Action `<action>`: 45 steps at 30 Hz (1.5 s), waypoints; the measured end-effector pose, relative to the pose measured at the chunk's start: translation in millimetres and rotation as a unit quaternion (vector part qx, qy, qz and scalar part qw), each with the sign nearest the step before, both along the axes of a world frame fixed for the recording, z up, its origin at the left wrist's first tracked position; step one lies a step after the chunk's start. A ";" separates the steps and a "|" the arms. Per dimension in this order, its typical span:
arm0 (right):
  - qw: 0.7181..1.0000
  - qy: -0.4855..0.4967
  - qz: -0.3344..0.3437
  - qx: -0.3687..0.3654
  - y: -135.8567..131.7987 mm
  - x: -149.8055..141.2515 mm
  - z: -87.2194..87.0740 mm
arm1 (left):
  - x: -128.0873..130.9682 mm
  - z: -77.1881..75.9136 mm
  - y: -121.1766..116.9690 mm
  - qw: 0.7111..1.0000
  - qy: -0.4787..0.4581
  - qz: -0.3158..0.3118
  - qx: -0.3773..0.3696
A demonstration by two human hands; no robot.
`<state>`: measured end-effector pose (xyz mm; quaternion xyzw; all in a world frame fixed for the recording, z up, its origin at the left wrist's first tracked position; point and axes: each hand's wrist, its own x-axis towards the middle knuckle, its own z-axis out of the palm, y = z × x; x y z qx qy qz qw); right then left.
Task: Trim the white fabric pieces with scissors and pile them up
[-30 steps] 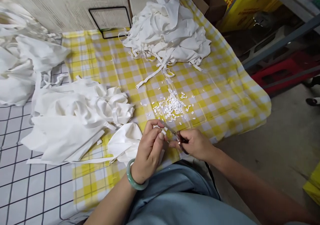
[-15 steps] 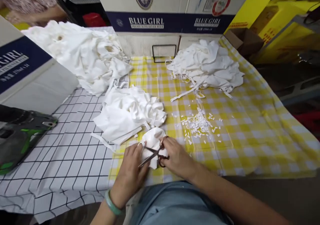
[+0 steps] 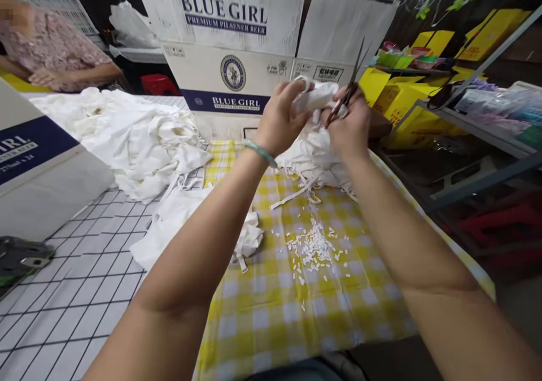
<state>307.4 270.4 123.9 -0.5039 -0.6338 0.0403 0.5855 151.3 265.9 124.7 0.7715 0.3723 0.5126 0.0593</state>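
Note:
Both my hands are raised over the far pile of white cloth pieces (image 3: 311,158) on the right of the table. My left hand (image 3: 282,113) is closed on a bunched white cloth piece (image 3: 315,96). In my right hand (image 3: 351,121) is a pair of scissors (image 3: 349,90), blades pointing up and slightly parted; its fingers also touch the cloth. Below lie small white clippings (image 3: 315,245), scattered on the yellow checked tablecloth (image 3: 271,324). A smaller white cloth heap (image 3: 169,223) is partly hidden behind my left forearm.
A large white cloth pile (image 3: 127,138) lies back left. Printed cardboard panels (image 3: 237,48) stand behind the table, another cardboard box (image 3: 51,166) at left. A black and green tool (image 3: 23,259) rests on the left edge. A person (image 3: 59,53) sits beyond. Metal shelving (image 3: 474,127) stands right.
My hands have moved from the table's near edge up and forward to the right-hand pile, carrying the cloth piece and scissors. The scissors have turned blades-up. The view has tilted upward.

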 end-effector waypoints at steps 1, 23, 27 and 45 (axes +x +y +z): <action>0.998 -0.054 -0.030 -0.013 13.9 12.9 -1.4 | -2.8 -7.1 6.1 1.000 0.011 -0.010 -0.025; 0.884 0.169 0.342 -0.269 -100.5 -80.7 -122.5 | -141.3 -179.5 -182.5 0.944 0.234 0.160 -0.169; 0.860 0.256 0.381 -0.223 -118.2 -76.1 -84.9 | -169.4 -153.6 -170.2 0.952 0.124 0.250 -0.125; 0.637 0.172 0.533 -0.530 -259.6 -50.9 -151.3 | -150.2 -174.3 -245.0 0.950 0.213 -0.037 -0.226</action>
